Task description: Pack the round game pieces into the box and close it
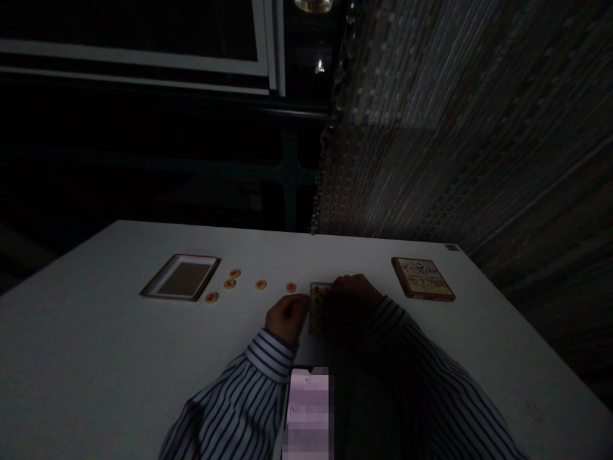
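Observation:
A small tray [320, 283] holding rows of round Chinese chess pieces [318, 305] stands on the white table between my hands. My left hand [286, 319] is curled closed at the tray's left edge; whatever its fingers hold is hidden. Over the tray's right part lies my right hand [360, 292], its fingers bent and dark in shadow, covering some of the pieces. Just beyond my left hand a loose piece with a red mark [291, 287] rests on the table. Further left sit another loose piece [260, 284] and a small cluster of red-marked pieces [230, 283].
An open shallow box [184, 280] lies at the table's left. On the right is a flat box with a printed cover [424, 278]. A lit phone [309, 415] is near my body between my forearms. A bead curtain [407, 128] hangs behind the table's right side.

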`<state>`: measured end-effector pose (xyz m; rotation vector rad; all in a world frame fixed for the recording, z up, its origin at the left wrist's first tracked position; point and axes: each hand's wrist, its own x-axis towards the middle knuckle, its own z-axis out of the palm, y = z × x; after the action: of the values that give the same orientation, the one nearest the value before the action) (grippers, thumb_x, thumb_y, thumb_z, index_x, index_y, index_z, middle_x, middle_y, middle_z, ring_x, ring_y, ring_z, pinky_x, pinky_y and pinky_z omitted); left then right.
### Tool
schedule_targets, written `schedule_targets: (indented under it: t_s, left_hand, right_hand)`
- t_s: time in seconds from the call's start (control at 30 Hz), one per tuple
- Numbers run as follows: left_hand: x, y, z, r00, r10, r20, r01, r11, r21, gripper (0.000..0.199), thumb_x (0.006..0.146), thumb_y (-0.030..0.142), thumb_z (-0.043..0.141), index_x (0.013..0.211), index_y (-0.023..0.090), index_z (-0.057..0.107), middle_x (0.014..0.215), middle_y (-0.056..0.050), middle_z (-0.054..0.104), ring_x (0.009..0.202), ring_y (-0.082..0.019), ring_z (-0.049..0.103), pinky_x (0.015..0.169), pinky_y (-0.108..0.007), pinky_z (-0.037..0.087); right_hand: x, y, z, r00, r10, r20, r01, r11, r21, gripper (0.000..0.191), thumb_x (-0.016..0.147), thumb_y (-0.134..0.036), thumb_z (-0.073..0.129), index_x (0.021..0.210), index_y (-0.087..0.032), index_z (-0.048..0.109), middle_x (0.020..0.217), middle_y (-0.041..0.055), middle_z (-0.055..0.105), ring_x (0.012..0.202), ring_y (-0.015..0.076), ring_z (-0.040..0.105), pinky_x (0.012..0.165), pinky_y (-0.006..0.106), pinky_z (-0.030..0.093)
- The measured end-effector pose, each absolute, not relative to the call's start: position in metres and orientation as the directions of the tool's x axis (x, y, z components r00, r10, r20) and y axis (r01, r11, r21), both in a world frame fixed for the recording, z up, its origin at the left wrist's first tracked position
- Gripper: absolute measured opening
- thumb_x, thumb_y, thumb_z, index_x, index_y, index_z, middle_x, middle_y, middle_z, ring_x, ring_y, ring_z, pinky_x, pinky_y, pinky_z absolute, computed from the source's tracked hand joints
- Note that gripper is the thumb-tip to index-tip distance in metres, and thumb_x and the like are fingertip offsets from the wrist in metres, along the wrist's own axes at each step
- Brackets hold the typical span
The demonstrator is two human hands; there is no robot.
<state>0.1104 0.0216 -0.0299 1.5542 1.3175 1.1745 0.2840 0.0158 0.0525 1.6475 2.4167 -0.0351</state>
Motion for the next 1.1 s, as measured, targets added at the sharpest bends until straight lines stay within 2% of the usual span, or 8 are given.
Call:
schedule_targets:
  t_s: [0.17,0.43,0.7,1.1]
  left_hand:
    - [0.11,0.021,-0.029,0.047,0.986,0.158,0.267,-0.165,0.949,0.027,0.068,0.036,0.054,0.079,0.014,0.066,0.076,-0.006,0.067,0.073,-0.017,0.061,0.07,-0.029,0.048]
    - [0.112,0.021,-0.03,0.026,0.987,0.158,0.256,-0.159,0.953,0.026,0.068,0.035,0.055,0.078,0.014,0.066,0.073,-0.006,0.067,0.069,-0.017,0.061,0.068,-0.029,0.048]
    - [0.111,0.02,-0.029,0.029,0.986,0.164,0.254,-0.166,0.953,0.026,0.068,0.035,0.055,0.078,0.014,0.066,0.073,-0.006,0.067,0.069,-0.016,0.06,0.067,-0.028,0.047]
    - [0.11,0.021,-0.03,0.034,0.982,0.187,0.289,-0.189,0.938,0.024,0.069,0.034,0.055,0.078,0.014,0.066,0.074,-0.006,0.067,0.071,-0.017,0.061,0.07,-0.029,0.048]
  right_hand:
    - [0.282,0.015,0.056,-0.328,0.931,-0.163,0.93,0.348,0.119,0.033,0.077,-0.043,0.043,0.081,-0.018,0.064,0.084,0.0113,0.062,0.076,0.0221,0.058,0.064,0.032,0.038]
    - [0.289,0.019,0.058,-0.349,0.935,-0.064,0.93,0.354,0.101,0.028,0.076,-0.037,0.045,0.079,-0.016,0.063,0.081,0.0111,0.063,0.075,0.024,0.058,0.061,0.032,0.037]
    - [0.292,0.02,0.059,-0.31,0.951,0.02,0.949,0.308,0.065,0.026,0.079,-0.03,0.041,0.085,-0.019,0.063,0.083,0.0082,0.064,0.078,0.0204,0.057,0.064,0.03,0.034]
    - [0.295,0.019,0.058,-0.321,0.946,0.052,0.947,0.319,0.046,0.027,0.082,-0.029,0.038,0.083,-0.019,0.063,0.082,0.0071,0.064,0.077,0.0177,0.056,0.065,0.028,0.032]
